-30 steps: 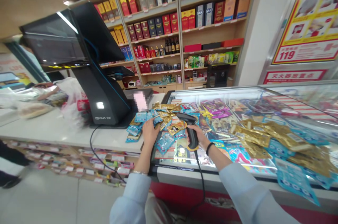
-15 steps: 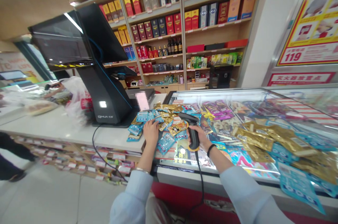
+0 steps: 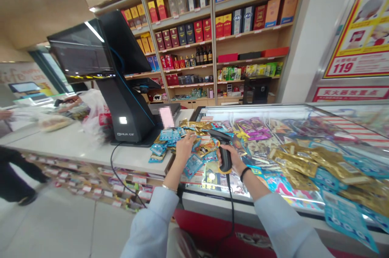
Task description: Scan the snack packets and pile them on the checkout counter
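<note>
Left grip (image 3: 185, 148) open above blue sachets (image 3: 193, 165); right grip (image 3: 234, 158) clenched on barcode scanner (image 3: 225, 160); gold sachets (image 3: 202, 150) heaped beside left grip.

Pale blue sleeves (image 3: 285, 225), silver bracelet (image 3: 165, 188) on left wrist (image 3: 172, 177), black band (image 3: 244, 174) on right wrist (image 3: 240, 167)

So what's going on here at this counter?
A person at a shop checkout holds a black corded barcode scanner in their right hand. Their left hand reaches over a pile of blue and gold sachets at the edge of a glass-topped display case. More sachets lie on the glass to the right. A black checkout terminal stands behind the pile on a white counter.
</note>
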Tool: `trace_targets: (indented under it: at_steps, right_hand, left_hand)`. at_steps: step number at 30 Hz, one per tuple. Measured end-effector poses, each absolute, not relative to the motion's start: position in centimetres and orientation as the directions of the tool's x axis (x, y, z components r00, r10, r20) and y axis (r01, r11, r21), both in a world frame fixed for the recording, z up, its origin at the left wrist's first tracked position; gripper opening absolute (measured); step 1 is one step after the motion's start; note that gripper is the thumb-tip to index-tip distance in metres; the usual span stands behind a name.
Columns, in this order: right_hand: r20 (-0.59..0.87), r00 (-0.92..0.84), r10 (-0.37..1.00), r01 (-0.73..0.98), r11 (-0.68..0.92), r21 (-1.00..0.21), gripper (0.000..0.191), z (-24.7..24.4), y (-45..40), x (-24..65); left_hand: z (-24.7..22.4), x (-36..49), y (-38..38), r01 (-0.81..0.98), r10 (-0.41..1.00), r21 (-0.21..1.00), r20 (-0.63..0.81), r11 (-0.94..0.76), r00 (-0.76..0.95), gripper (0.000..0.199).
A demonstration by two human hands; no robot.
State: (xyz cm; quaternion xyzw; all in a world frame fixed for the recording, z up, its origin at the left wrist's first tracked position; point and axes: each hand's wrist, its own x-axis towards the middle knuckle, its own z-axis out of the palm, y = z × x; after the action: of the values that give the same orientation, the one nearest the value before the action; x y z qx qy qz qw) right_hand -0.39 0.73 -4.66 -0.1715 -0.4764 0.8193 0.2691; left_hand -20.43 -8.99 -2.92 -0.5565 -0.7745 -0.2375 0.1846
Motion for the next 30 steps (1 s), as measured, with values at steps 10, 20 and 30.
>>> trace_targets:
  at_steps: [10, 20, 30]
  right_hand:
    - [-0.015, -0.757, 0.653, -0.346, -0.42, -0.839, 0.028, -5.0, 2.1, -0.2]
    - [-0.009, -0.748, 0.664, -0.381, -0.441, -0.813, 0.026, -5.1, 1.8, -0.3]
    - [0.033, -0.764, 0.644, -0.395, -0.426, -0.814, 0.026, -4.8, 1.4, -0.2]
  left_hand:
    - [-5.4, -22.1, -4.1, 0.797, 0.63, 0.561, 0.54, 0.225, -0.558, 0.008]
    - [-5.4, -21.4, -4.6, 0.706, 0.404, 0.708, 0.638, 0.026, -0.655, 0.018]
    - [-4.9, -20.6, -4.6, 0.607, 0.371, 0.79, 0.592, -0.09, -0.716, 0.032]
